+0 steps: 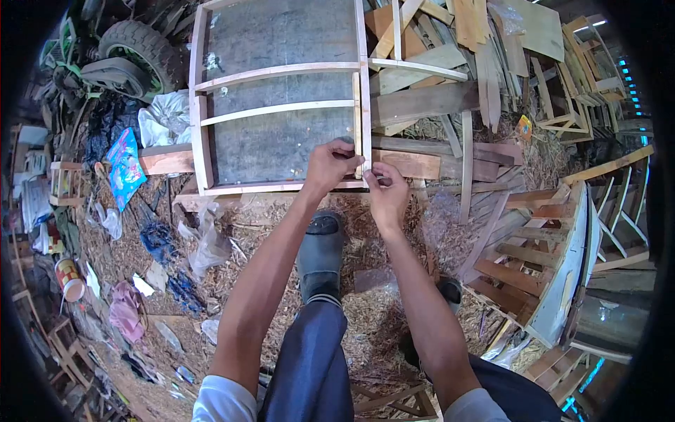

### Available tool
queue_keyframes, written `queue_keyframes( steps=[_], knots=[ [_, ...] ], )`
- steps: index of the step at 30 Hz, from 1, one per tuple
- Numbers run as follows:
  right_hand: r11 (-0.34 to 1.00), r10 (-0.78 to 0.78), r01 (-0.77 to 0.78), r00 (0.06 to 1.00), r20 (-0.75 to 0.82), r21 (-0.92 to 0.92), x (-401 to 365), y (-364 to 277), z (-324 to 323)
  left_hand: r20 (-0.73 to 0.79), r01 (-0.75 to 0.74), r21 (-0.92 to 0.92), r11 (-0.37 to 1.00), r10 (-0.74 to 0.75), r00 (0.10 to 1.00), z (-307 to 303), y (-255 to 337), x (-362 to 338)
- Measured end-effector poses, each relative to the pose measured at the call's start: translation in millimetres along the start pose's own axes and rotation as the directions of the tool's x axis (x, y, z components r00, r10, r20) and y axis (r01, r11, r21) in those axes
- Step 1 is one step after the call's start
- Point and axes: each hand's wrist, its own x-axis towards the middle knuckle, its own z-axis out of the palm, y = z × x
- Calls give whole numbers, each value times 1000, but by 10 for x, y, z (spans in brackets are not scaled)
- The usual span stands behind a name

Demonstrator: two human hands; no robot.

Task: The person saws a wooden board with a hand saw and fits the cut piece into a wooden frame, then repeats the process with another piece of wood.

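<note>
Head cam view: the place is a cluttered wood workshop, the brown floor buried in shavings, with a knobbly black tyre off to the left and rough brown boards piled on the right. The pale wooden rectangular frame with curved crosspieces lies in front of the person, dark grey panel showing through it. Left hand is pinching the lower end of a thin, pale wooden strip that runs along the inside of the right rail. Right hand has curled fingertips right at that corner; can't tell if they're gripping anything.

My worry? The strip's skinny, so an uneven push could skew it, or nip a fingertip against the rail. That grey rubber boot is close enough to knock the frame, too.

Labels: the shiny blue packet has pinkish printing, too small for me to read.
</note>
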Motion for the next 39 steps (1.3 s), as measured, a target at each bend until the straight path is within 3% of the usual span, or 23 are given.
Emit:
queue_keyframes(
  steps=[3, 7, 16, 18, 22, 24, 25, 27, 28, 29, 30, 31, 32, 36, 37, 38, 39],
  knots=[
    [991, 64, -64, 998, 9, 117, -2, -64, 26, 28, 12, 42, 999, -13, 1000, -6, 7, 3],
    [992, 90, -91, 996, 23, 90, 4, -124, 16, 7, 7, 72, 997, -8, 1000, 5, 80, -40],
    [1000, -15, 15, 1000, -22, 22, 29, 12, 75, -35, -38, 37, 999, 39, 999, 41, 81, -62],
    [999, -32, 32, 999, -13, 15, 39, 21, 70, -56, -3, 136, 991, 11, 998, 56, 120, -66],
    [998, -66, 66, 997, -49, -12, 24, 35, 78, -31, -1, 69, 998, 3, 1000, 57, 22, -41],
    [1000, -2, 3, 1000, -22, 21, -5, -66, 24, -68, -108, 166, 980, 120, 990, 55, 57, -86],
    [997, -74, 73, 997, -29, -21, -32, -174, -34, -64, -95, 213, 972, 111, 992, 57, 220, -175],
    [999, -17, 19, 999, 39, -32, -64, -108, -153, -9, -91, 335, 938, 99, 995, -13, 275, -168],
    [992, 97, -92, 994, 59, -82, -166, -416, -371, 79, -109, 454, 884, 82, 993, -44, 388, -188],
    [994, 2, 2, 999, 33, -112, -212, -469, -528, 18, -124, 552, 825, 136, 991, -27, 426, -207],
    [995, -45, 48, 998, 40, -90, -243, -536, -714, 76, -198, 601, 774, 191, 979, 21, 603, -261],
    [998, 29, -23, 994, 108, -51, -333, -761, -995, 147, -274, 571, 774, 232, 962, 71, 766, -295],
    [995, -23, 32, 995, 97, -93, -426, -1002, -1301, 207, -341, 543, 768, 271, 940, 199, 975, -331],
    [975, -185, 202, 968, 171, -92, -675, -1507, -2671, 517, -488, 579, 653, 169, 839, 1075, 2176, -886],
    [977, -168, 185, 975, 144, -110, -751, -1647, -3086, 612, -558, 500, 662, 187, 769, 1340, 2308, -959],
    [961, -255, 265, 959, 120, -75, -687, -1505, -3445, 693, -611, 419, 672, 198, 693, 1574, 2403, -1046],
    [941, -334, 337, 939, 85, -22, -728, -1523, -3864, 705, -642, 430, 635, 208, 678, 1838, 2610, -1275]
  ],
)
